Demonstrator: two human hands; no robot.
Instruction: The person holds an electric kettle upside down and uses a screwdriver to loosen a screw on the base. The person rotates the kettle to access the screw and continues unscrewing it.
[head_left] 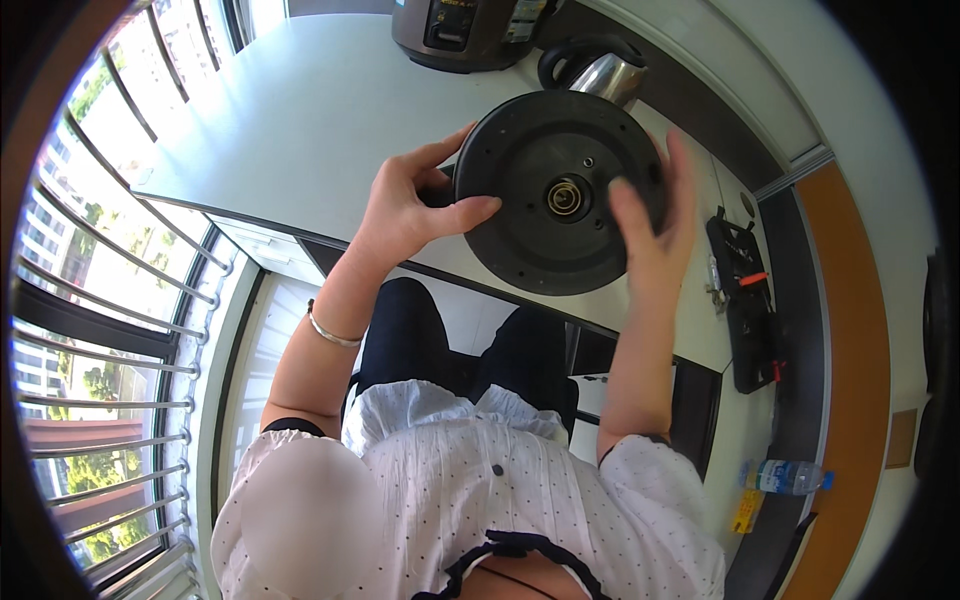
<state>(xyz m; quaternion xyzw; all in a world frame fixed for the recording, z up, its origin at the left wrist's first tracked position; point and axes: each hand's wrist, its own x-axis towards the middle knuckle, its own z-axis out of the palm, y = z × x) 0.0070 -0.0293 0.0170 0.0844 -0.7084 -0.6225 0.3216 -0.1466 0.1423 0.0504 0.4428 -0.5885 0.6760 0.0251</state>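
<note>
A round black disc-shaped part (545, 250) is held up above the table's near edge, its flat face toward me. At its middle is a round socket with brass-coloured rings, and small holes and screws dot the face. My left hand (420, 205) grips its left rim, thumb on the face and fingers behind. A dark piece juts out beside that thumb; what it belongs to is hidden. At the right rim my right hand (655, 215) is spread and slightly blurred, thumb over the face and fingers stretched up beside the edge. Whether it touches the disc, I cannot tell.
Behind the disc stands a steel kettle (612, 78) with a black handle, beside a dark brown cooker (465, 40). An open black tool case (745, 290) lies on the right of the white table (290, 130). Farther right is a water bottle (785, 477). A barred window is on the left.
</note>
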